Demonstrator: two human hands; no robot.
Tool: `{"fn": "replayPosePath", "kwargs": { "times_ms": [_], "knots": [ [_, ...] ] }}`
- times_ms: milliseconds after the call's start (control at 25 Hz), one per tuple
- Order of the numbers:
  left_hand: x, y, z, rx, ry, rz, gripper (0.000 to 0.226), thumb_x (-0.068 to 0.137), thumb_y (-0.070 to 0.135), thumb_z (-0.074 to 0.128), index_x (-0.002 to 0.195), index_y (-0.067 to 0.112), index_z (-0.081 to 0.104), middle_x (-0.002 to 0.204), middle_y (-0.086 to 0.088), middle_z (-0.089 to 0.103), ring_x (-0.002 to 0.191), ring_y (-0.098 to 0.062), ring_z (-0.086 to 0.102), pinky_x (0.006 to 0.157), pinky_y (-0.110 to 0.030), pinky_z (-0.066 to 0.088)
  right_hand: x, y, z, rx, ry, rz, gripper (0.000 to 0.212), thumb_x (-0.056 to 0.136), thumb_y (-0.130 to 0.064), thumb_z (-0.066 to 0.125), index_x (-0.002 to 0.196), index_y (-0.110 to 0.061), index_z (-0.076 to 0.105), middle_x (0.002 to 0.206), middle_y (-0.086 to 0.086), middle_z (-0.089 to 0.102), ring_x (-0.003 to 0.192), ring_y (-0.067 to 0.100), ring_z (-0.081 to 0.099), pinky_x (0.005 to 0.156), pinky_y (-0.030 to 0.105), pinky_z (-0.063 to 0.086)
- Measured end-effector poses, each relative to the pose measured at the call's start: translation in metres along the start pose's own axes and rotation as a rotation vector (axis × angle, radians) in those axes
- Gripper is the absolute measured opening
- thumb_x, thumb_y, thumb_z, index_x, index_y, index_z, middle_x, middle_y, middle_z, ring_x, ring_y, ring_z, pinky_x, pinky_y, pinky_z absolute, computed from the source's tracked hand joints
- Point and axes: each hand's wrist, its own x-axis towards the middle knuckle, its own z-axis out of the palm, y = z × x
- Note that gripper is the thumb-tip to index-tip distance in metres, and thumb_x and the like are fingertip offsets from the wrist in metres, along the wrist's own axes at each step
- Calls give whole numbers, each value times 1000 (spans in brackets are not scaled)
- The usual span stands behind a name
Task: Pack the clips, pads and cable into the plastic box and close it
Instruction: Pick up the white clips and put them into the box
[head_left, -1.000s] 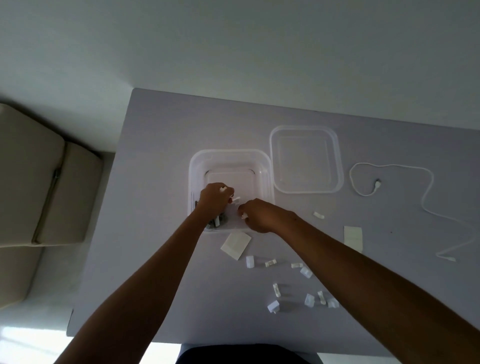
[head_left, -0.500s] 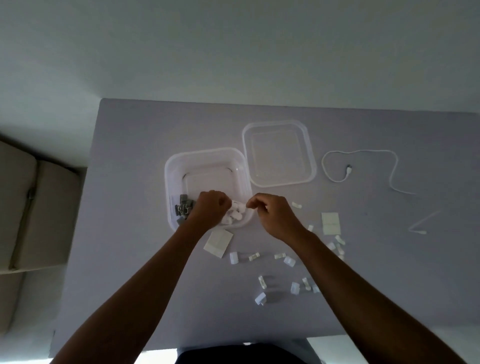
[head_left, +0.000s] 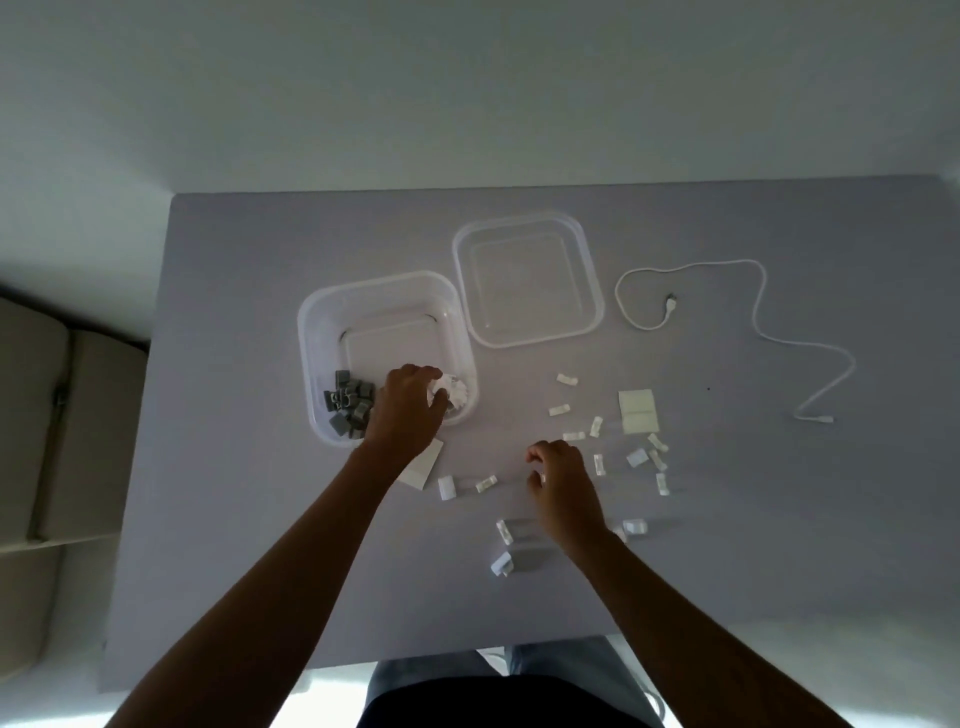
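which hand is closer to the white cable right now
Right. The right hand hovers over the loose clips, well short of the white cable lying at the table's right side. The left hand is farther away, at the plastic box.

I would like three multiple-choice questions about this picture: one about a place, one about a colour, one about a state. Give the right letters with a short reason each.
1. Where does the lid lie?
A. on the box
B. on the table, right of the box
C. in the left hand

2. What colour are the clips in the box's left near corner?
A. grey
B. red
C. yellow

3. What state is the cable in?
A. packed in the box
B. held in the right hand
C. lying loose on the table

Answers: 1 B, the lid lies flat beside the open box. 2 A, they form a grey heap. 3 C, it lies uncoiled at the far right, with no hand near.
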Motion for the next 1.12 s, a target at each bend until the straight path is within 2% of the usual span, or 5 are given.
{"fn": "replayPosePath", "kwargs": {
  "times_ms": [480, 720, 920, 1040, 1120],
  "knots": [
    [-108, 17, 72, 146, -39, -172, 27, 88, 21, 66, 111, 8, 61, 109, -16, 59, 97, -34, 59, 72, -43, 53, -29, 54, -7, 104, -37, -18, 26, 89, -9, 63, 115, -12, 65, 107, 6, 67, 100, 19, 59, 82, 18, 40],
    [-109, 11, 84, 94, -33, -207, 4, 88, 5, 58, 89, 2, 61, 90, -20, 60, 81, -39, 59, 66, -44, 49, -43, 59, -35, 818, -55, 382, 25, 87, -15, 72, 112, -12, 69, 100, 4, 73, 93, 19, 70, 80, 26, 58],
    [-120, 29, 78, -478, -71, -507, 17, 88, 2, 51, 89, 8, 67, 85, -8, 70, 76, -23, 63, 66, -27, 49, -61, 78, -65, 1512, -120, 659, 28, 90, 3, 34, 93, 3, 62, 76, 14, 62, 74, 31, 64, 64, 35, 55],
    [-126, 42, 74, -1026, -100, -829, 30, 78, -7, 35, 87, 0, 63, 80, -16, 64, 67, -23, 54, 60, -32, 42, -69, 89, -64, 1210, -132, 585, 27, 94, -9, 40, 77, -2, 60, 65, 11, 54, 61, 25, 50, 54, 30, 42],
    [-131, 44, 79, -856, -172, -789, 27, 84, -4, 36, 86, 0, 62, 75, -15, 56, 61, -20, 46, 55, -27, 36, -73, 93, -56, 692, -126, 368, 28, 95, -21, 56, 72, -7, 62, 61, 0, 56, 56, 15, 48, 54, 22, 41]
  ]
}}
